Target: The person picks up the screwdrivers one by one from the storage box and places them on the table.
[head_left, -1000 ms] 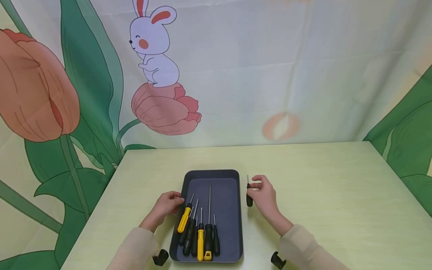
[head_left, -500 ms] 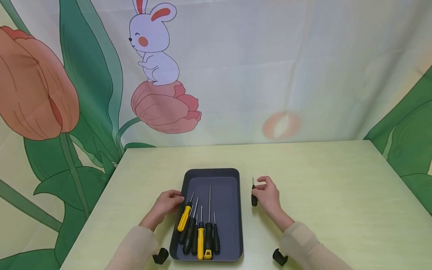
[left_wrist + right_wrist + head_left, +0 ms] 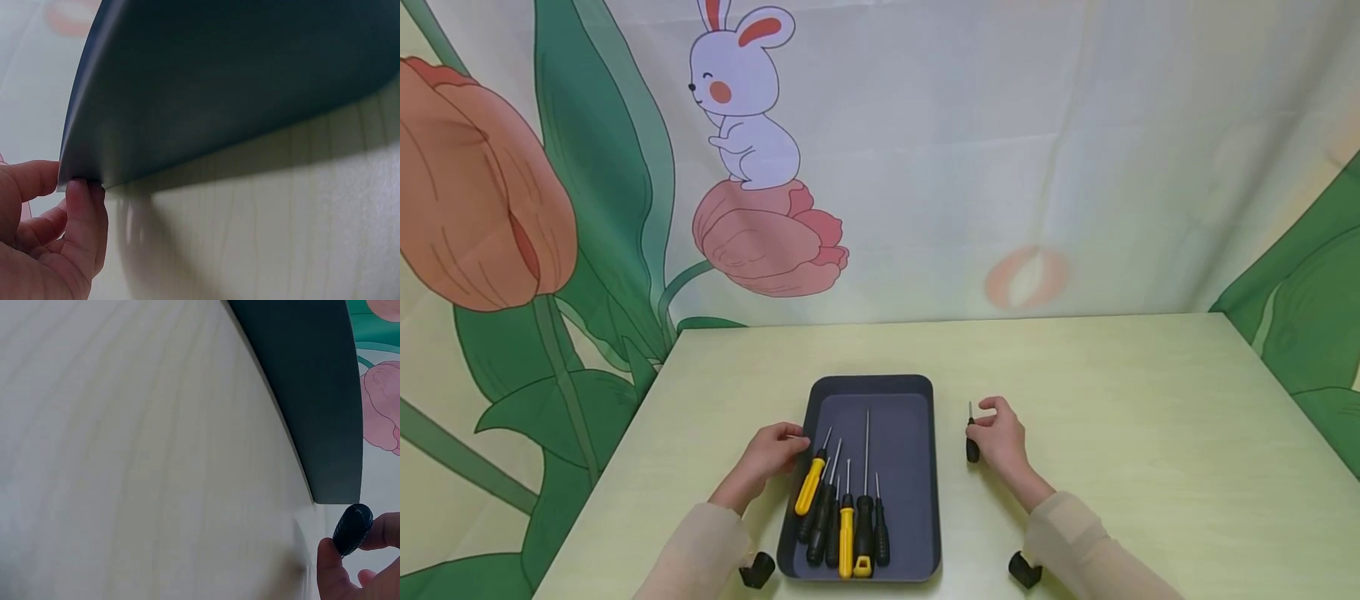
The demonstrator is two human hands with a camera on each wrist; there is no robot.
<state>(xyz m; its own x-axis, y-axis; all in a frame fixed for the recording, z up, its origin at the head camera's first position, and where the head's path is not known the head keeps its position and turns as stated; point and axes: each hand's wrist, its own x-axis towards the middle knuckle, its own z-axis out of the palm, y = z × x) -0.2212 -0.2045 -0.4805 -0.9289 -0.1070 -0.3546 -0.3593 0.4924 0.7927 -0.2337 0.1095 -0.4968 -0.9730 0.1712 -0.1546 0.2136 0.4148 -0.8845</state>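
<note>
A dark grey tray holds several screwdrivers with black or yellow handles, among them a yellow-handled screwdriver and a long-shafted black screwdriver. My left hand pinches the tray's left wall; in the left wrist view the fingers lie on both sides of its edge. To the right of the tray, my right hand pinches a small black screwdriver with its thin shaft pointing away from me. Its rounded handle end shows between the fingertips in the right wrist view.
The pale wooden table extends right of the tray, its back edge along a printed curtain. Black pieces sit at the left cuff and the right cuff.
My right hand has moved a little to the right and towards me with the black screwdriver, farther from the tray. The left hand and the tray have stayed in place.
</note>
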